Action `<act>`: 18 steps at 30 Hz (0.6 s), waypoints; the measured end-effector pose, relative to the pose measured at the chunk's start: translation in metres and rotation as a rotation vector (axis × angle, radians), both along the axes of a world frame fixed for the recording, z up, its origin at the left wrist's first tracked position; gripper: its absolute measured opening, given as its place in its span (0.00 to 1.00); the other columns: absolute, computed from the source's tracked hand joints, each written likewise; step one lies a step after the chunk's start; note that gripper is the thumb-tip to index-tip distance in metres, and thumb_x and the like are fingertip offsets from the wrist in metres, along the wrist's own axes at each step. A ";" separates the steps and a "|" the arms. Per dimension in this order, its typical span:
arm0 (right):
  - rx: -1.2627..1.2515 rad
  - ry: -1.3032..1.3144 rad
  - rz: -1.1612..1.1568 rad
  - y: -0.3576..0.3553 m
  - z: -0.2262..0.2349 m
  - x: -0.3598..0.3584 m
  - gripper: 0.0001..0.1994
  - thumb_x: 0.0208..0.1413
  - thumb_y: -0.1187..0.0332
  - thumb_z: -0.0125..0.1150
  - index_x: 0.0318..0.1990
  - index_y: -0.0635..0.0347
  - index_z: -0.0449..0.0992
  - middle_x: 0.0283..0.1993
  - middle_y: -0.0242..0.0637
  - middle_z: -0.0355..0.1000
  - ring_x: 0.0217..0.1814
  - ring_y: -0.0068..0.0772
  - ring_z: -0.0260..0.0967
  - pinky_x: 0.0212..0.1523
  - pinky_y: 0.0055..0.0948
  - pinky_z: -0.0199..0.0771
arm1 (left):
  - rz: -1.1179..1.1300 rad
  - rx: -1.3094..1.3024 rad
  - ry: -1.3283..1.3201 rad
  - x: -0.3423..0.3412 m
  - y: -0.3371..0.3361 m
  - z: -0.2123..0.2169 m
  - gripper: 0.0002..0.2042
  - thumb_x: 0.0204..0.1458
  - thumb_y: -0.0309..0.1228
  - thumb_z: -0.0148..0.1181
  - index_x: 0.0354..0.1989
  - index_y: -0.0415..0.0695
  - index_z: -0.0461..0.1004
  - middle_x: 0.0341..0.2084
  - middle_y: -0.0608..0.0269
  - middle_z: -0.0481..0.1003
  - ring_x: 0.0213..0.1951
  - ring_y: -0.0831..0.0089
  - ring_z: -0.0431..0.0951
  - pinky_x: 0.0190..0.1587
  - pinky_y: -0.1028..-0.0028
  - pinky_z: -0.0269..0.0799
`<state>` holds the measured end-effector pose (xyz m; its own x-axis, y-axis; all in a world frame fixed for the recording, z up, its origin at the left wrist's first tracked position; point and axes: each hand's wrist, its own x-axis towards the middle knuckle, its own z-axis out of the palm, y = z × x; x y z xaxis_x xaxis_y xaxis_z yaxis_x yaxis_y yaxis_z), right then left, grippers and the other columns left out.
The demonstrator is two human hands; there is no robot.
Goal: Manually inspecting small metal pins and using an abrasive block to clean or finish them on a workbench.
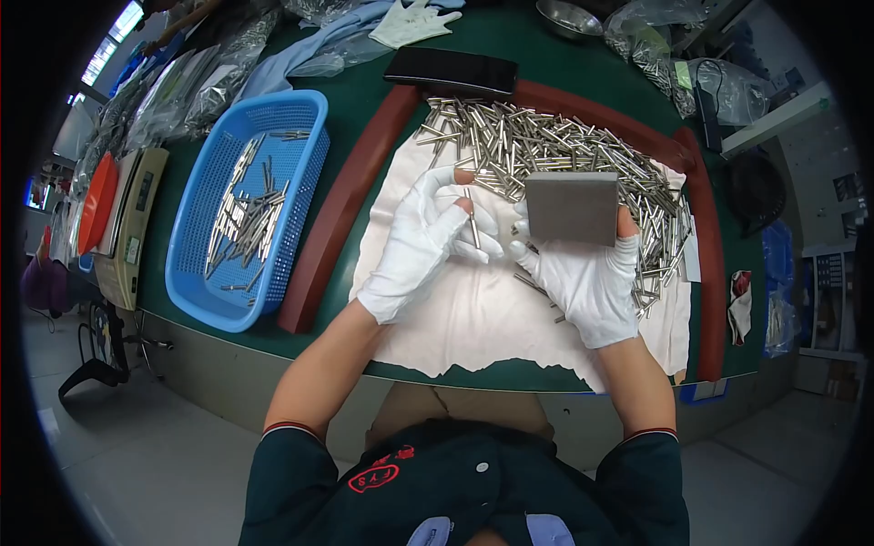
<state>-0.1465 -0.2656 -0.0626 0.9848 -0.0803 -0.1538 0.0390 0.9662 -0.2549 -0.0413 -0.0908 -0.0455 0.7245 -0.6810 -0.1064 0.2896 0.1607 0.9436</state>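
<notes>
Both my hands wear white gloves over a white cloth (473, 314) on a green table. My left hand (428, 238) pinches a thin metal rod (472, 218), held nearly upright between thumb and fingers. My right hand (583, 273) grips a grey rectangular block (572, 207) by its lower edge, its flat face turned up toward me. Just beyond both hands lies a heap of several shiny metal rods (546, 146), spread across the cloth. The rod's tip sits close to the block's left edge.
A blue plastic basket (196, 273) holding several metal rods stands at the left. A brown-red raised border (337, 218) frames the cloth. A black flat case (451, 71), a spare white glove (411, 23), a metal bowl (566, 16) and plastic bags lie at the back.
</notes>
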 end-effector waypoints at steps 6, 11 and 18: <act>-0.053 -0.004 0.014 -0.004 0.004 0.004 0.33 0.52 0.47 0.62 0.57 0.62 0.63 0.55 0.49 0.65 0.52 0.46 0.68 0.54 0.48 0.73 | -0.049 -0.079 0.315 0.008 0.007 -0.013 0.16 0.59 0.28 0.52 0.54 0.37 0.61 0.32 0.58 0.74 0.33 0.69 0.79 0.33 0.77 0.76; -0.039 -0.003 0.008 -0.006 0.006 0.003 0.32 0.53 0.47 0.61 0.57 0.61 0.63 0.54 0.48 0.65 0.52 0.44 0.68 0.54 0.48 0.73 | 0.023 -0.167 0.309 0.003 0.000 -0.007 0.27 0.52 0.20 0.58 0.60 0.36 0.55 0.35 0.58 0.74 0.41 0.69 0.78 0.42 0.76 0.76; -0.576 0.020 -0.162 0.003 0.008 0.000 0.37 0.52 0.44 0.60 0.61 0.63 0.62 0.59 0.50 0.63 0.60 0.44 0.63 0.61 0.49 0.63 | 0.005 -0.039 -0.006 -0.003 -0.001 0.005 0.30 0.50 0.18 0.59 0.61 0.37 0.52 0.36 0.53 0.74 0.39 0.66 0.80 0.41 0.73 0.77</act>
